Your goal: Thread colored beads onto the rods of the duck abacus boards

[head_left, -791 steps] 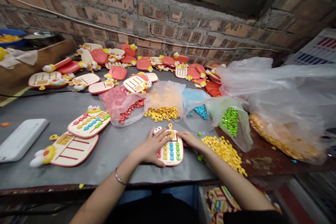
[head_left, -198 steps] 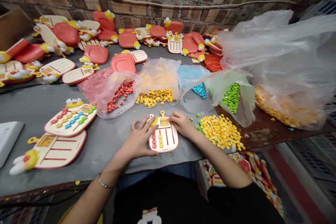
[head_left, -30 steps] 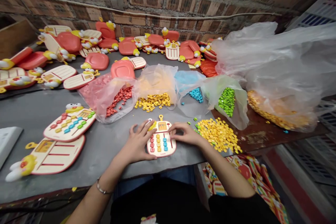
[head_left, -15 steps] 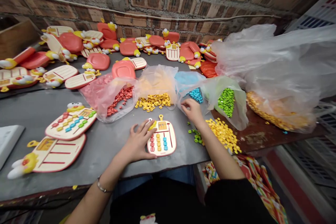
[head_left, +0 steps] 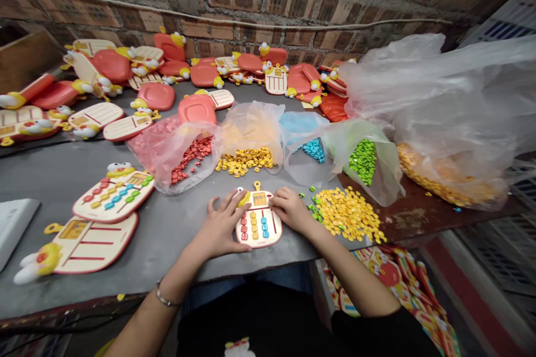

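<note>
A cream toy board (head_left: 272, 237) with a red rim and a yellow head lies flat on the table before me. Its columns carry red, yellow and blue beads; the groove at its right edge bears none that I can see. My left hand (head_left: 221, 223) grips the board's left side, fingers over the upper part and thumb along the lower edge, covering some of the head. At the upper right of the board, the fingertips of my right hand (head_left: 292, 209) are pinched together against its surface. Whatever they hold is hidden.
Bags of red beads (head_left: 196, 153), yellow beads (head_left: 245, 162), blue beads (head_left: 314, 150) and green beads (head_left: 362, 162) lie open behind the board. Loose yellow pieces (head_left: 349, 213) are heaped at right. Two boards (head_left: 111, 195) overlap at left; more boards (head_left: 205, 73) line the brick wall.
My right hand has moved from the mouth of the blue bead bag back toward me and left, onto the board's upper right. The left hand stays on the board.
</note>
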`<state>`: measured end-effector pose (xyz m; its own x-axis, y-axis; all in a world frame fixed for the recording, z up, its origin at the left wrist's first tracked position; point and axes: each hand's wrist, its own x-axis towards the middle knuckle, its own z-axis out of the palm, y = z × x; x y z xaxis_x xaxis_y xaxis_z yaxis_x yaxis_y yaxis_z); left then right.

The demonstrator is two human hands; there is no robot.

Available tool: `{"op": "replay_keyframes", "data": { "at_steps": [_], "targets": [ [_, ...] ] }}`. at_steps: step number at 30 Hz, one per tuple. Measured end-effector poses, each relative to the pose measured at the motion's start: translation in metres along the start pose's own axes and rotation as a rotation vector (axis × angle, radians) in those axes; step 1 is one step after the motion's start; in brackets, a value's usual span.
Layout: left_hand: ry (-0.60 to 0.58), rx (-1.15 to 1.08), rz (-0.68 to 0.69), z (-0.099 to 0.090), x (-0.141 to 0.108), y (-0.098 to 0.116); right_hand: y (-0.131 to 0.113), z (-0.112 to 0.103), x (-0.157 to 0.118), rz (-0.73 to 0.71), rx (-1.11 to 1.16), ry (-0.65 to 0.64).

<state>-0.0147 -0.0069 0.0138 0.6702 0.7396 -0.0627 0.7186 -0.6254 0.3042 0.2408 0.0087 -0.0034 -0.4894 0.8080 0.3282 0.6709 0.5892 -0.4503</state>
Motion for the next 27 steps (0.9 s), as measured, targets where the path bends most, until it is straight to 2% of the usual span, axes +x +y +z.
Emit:
{"op": "replay_keyframes", "data": {
  "at_steps": [2,5,7,9,11,13,15,17,19,21,24,27],
  "targets": [
    [-0.002,0.000,0.006,0.000,0.000,0.000,-0.005,-0.002,-0.004,0.019,0.100,-0.009],
    [-0.001,-0.004,0.012,0.001,0.000,-0.001,-0.015,0.003,-0.003,0.058,0.242,0.044],
    [0.008,-0.006,0.012,0.002,0.000,-0.001,-0.019,0.004,0.000,0.046,0.317,0.020],
    [0.013,-0.006,0.010,0.002,0.000,-0.002,-0.021,0.000,0.000,0.032,0.381,-0.036],
    [0.010,-0.007,0.009,0.002,0.000,-0.002,-0.018,-0.010,-0.004,0.067,0.385,-0.020],
    [0.004,-0.011,0.009,0.002,0.000,-0.002,-0.009,-0.022,-0.013,0.169,0.256,0.088],
    [-0.003,-0.012,0.015,0.001,0.001,-0.001,0.004,-0.031,-0.024,0.320,0.016,0.173],
    [-0.012,-0.008,0.016,0.000,0.001,-0.001,0.017,-0.034,-0.032,0.460,-0.193,0.141],
    [-0.018,-0.004,0.012,-0.001,0.001,-0.001,0.025,-0.034,-0.034,0.523,-0.245,0.071],
    [-0.018,-0.002,0.011,-0.001,0.001,-0.001,0.024,-0.031,-0.029,0.475,-0.132,0.086],
    [-0.015,-0.003,0.021,-0.001,0.000,-0.001,0.010,-0.022,-0.011,0.302,0.093,0.202],
    [-0.011,-0.007,0.022,0.000,0.000,-0.001,-0.005,-0.008,0.006,0.196,0.140,0.177]
  ]
}}
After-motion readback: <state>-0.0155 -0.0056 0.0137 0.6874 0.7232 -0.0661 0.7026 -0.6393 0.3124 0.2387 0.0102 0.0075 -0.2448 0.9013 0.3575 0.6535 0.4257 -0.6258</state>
